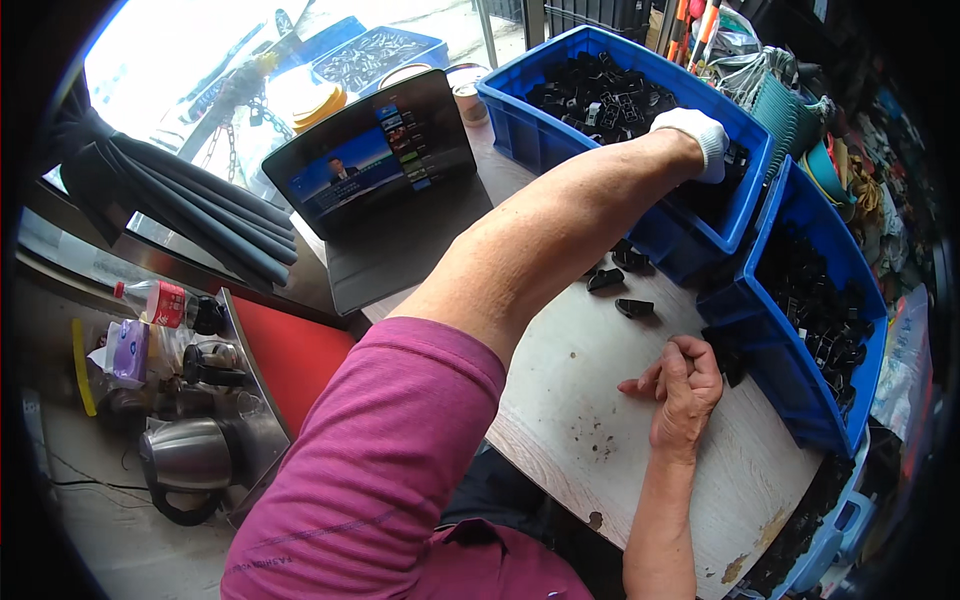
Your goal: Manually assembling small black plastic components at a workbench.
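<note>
My left arm, in a purple sleeve, stretches across the table into the far blue bin. A white glove covers my left hand; its fingers are hidden down in the bin, among black pieces that look like binder clips. On the table's right side rests my bare right hand, its fingers loosely curled and somewhat apart, with nothing seen in them. Close behind it lies a dark piece, partly covered by the hand. A few loose black clips lie on the table between my arm and the bins.
A second blue bin of black clips stands at the right. A tablet in a dark case leans at the back left. Left of the table are a red surface, a steel kettle and a bottle. Bundled goods crowd the far right.
</note>
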Tool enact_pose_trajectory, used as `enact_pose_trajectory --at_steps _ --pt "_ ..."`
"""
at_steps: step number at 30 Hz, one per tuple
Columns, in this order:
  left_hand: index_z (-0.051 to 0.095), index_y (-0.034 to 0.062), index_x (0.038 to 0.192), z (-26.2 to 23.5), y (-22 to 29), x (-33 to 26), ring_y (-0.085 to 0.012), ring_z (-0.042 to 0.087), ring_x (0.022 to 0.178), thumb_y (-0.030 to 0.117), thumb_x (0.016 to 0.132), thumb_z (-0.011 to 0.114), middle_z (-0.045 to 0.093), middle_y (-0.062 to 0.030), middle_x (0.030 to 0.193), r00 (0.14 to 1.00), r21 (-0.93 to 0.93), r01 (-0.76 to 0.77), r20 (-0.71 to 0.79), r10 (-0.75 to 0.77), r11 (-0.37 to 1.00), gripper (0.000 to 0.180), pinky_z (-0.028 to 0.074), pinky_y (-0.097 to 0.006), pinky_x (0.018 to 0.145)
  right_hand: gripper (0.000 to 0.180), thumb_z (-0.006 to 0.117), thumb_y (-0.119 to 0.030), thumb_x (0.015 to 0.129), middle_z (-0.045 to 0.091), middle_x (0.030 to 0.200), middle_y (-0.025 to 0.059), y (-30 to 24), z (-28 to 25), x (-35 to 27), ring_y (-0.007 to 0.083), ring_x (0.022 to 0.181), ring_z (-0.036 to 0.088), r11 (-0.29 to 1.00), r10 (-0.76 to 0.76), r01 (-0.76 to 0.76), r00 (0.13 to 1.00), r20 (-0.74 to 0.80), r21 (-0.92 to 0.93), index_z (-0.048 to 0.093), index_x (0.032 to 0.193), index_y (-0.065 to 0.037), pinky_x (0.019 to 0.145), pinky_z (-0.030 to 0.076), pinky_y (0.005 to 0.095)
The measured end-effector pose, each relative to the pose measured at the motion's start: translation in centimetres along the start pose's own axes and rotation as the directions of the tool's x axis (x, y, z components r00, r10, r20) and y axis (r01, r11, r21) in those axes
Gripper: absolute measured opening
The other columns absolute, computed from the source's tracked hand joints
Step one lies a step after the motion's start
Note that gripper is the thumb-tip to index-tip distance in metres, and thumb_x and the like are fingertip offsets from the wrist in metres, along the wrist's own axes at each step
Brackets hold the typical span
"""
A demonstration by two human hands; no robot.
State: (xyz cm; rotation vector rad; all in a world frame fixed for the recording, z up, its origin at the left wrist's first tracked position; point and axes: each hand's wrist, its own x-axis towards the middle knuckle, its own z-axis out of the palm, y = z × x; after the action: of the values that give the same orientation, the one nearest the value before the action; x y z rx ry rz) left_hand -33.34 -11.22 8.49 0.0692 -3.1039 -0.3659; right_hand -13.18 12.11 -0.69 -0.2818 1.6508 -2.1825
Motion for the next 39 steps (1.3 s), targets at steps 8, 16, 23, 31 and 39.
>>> enact_pose_trajectory --at_steps 8,16,23,31,39 --pt "0.078 0.0169 0.098 -0.3 -0.4 -0.4 -0.0322 0.073 0.098 0.026 0.078 0.066 0.076 -0.0133 0.102 0.987 -0.113 -0.017 -0.163 -0.002 0.993 0.025 0.058 -0.040 0.088 0.016 0.067 -0.014 0.098 0.056 0.064 0.0008 -0.3 0.1 -0.1 0.0086 0.055 0.054 1.000 0.001 -0.001 1.000 0.005 0.014 0.061 0.104 0.000 0.055 0.063 0.0371" --pt "0.076 0.0169 0.091 -0.5 -0.8 -0.5 -0.0327 0.072 0.094 0.032 0.076 0.071 0.075 -0.0117 0.094 0.897 -0.245 -0.105 -0.443 -0.015 0.964 0.022 0.058 -0.040 0.085 0.014 0.066 -0.012 0.098 0.056 0.065 0.0011 -0.2 0.2 0.0 0.0082 0.055 0.054 1.000 0.003 -0.003 1.000 0.003 0.000 0.061 0.103 0.000 0.055 0.063 0.0369" --pt "0.079 0.0151 0.099 -3.7 -2.3 -4.1 -0.0318 0.073 0.087 0.032 0.076 0.070 0.076 -0.0122 0.092 0.708 -0.312 -0.259 -0.705 -0.040 0.914 0.030 0.058 -0.036 0.084 0.010 0.066 -0.007 0.097 0.060 0.067 0.0011 -0.3 0.5 -0.1 0.0077 0.056 0.056 0.998 0.029 -0.029 1.000 0.006 0.050 0.063 0.102 0.001 0.057 0.064 0.0353" --pt "0.072 0.0031 0.107 -3.4 -2.6 -15.4 -0.0210 0.072 0.074 0.015 0.086 0.071 0.074 -0.0111 0.089 0.578 -0.390 -0.478 -0.814 -0.053 0.787 0.024 0.059 -0.030 0.069 0.009 0.066 -0.010 0.098 0.061 0.067 -0.0003 -0.3 0.2 0.1 0.0052 0.057 0.057 1.000 0.003 -0.003 1.000 0.011 0.009 0.065 0.101 -0.001 0.057 0.064 0.0323" --pt "0.067 0.0031 0.103 4.6 -4.1 -21.9 -0.0307 0.069 0.100 -0.001 0.079 0.075 0.067 -0.0160 0.110 0.533 -0.252 -0.335 -0.845 -0.038 0.908 0.026 0.055 -0.035 0.088 0.008 0.065 -0.009 0.097 0.061 0.067 -0.0002 -0.3 0.2 0.0 0.0040 0.056 0.057 1.000 0.005 -0.005 1.000 0.021 0.012 0.065 0.101 -0.002 0.057 0.064 0.0313"
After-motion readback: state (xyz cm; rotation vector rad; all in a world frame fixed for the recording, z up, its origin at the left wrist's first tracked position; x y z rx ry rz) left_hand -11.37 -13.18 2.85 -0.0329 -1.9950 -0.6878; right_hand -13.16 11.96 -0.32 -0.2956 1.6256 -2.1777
